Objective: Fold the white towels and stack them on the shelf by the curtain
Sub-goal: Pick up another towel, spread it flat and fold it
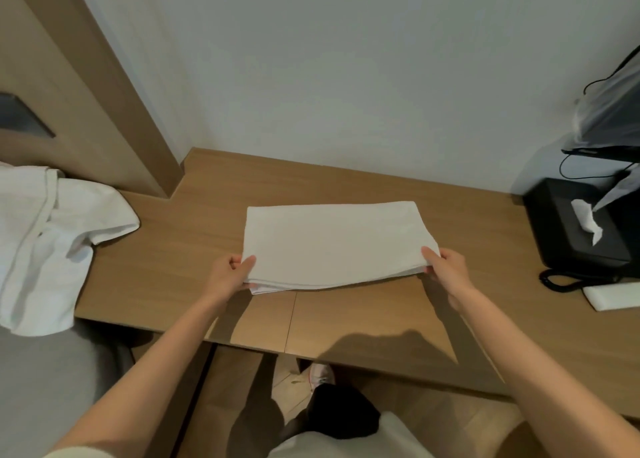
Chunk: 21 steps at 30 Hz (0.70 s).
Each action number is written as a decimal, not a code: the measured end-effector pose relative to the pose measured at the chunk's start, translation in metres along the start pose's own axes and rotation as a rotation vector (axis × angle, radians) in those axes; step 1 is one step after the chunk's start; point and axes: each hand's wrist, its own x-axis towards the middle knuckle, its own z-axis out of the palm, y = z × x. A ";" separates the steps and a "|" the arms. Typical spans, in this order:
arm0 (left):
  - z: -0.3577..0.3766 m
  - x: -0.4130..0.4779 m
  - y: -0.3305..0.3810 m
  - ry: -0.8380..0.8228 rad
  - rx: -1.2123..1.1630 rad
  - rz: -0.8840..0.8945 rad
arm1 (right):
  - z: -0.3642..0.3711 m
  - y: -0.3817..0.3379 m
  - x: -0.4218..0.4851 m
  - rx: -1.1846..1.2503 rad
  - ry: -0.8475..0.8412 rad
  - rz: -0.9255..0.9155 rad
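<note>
Folded white towel (332, 243), flat soft rectangle, is lying mid-way on the wood-grain desk (381, 315). Left hand (230, 274) is pinching its near left corner, fingers clamped on the layered edge. Right hand (445, 265) is pinching the near right corner likewise. Crumpled white cloth (52, 236) is lying at the desk's left end. Black tissue box (575, 229) is sitting far right.
</note>
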 end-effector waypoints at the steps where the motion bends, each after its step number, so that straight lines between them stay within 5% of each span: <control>1: 0.000 0.000 0.005 0.014 -0.057 -0.001 | 0.000 -0.005 0.001 0.042 0.030 -0.003; 9: 0.012 -0.002 -0.010 0.114 0.097 0.050 | 0.008 0.006 0.007 0.119 0.079 0.066; 16: 0.017 -0.003 -0.018 0.192 0.259 0.163 | 0.011 -0.003 0.017 -0.030 0.060 -0.082; 21: 0.020 -0.008 -0.023 0.201 0.320 0.224 | 0.013 0.009 0.031 -0.232 0.101 -0.020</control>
